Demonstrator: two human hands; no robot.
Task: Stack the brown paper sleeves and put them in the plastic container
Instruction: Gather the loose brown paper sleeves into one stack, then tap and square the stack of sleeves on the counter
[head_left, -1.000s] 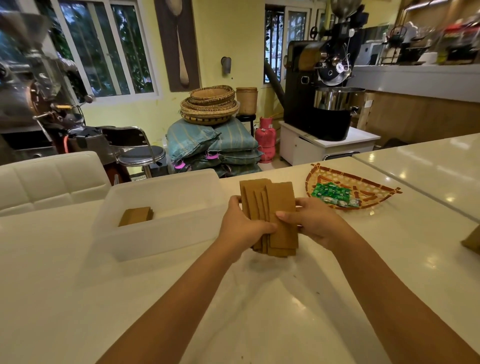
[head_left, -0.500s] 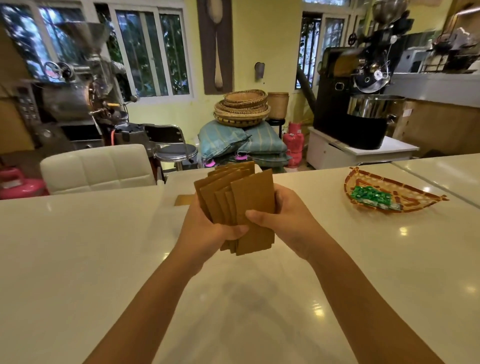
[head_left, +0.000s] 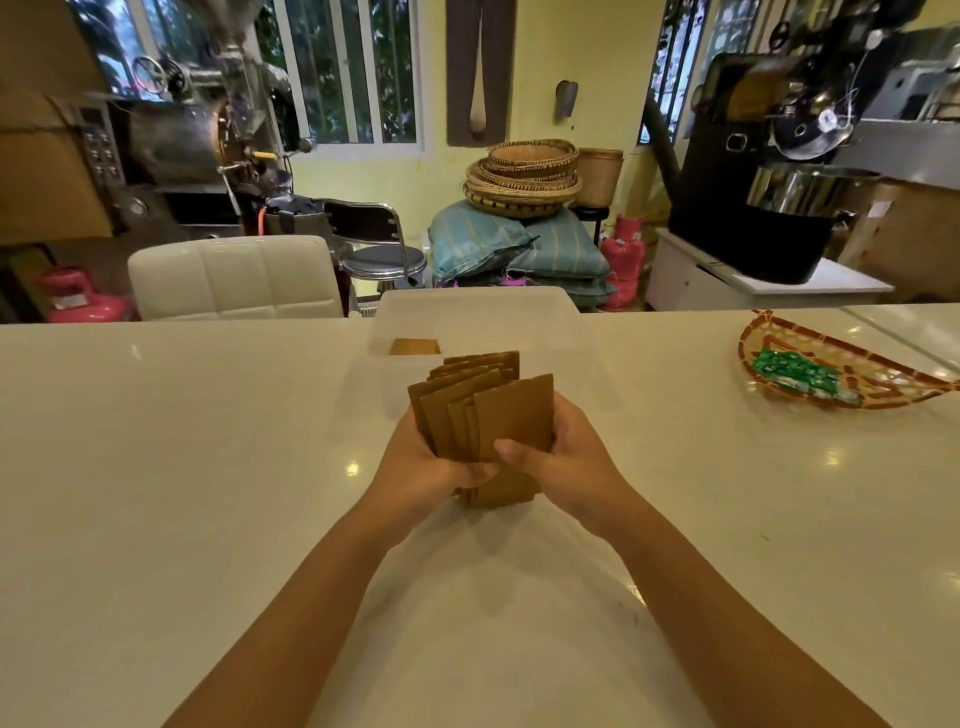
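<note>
Both hands hold a fanned bundle of flat brown paper sleeves (head_left: 493, 415) upright above the white table. My left hand (head_left: 421, 462) grips the bundle's left side and my right hand (head_left: 561, 457) wraps its right side, thumb across the front sleeve. The sleeves are uneven, their top edges staggered. Just behind the bundle stands the translucent plastic container (head_left: 478, 317), with one brown sleeve (head_left: 414, 346) lying flat inside at its left. The lower ends of the held sleeves are hidden by my fingers.
A woven basket tray (head_left: 841, 379) holding green packets (head_left: 795, 370) sits on the table at the right. A white padded chair (head_left: 234, 278) stands beyond the table's far edge on the left. The white table (head_left: 182, 467) stretches wide on both sides.
The view has swung so the container now sits straight ahead behind the sleeves. Both hands still hold the bundle, which stays fanned and has lifted slightly off the table.
</note>
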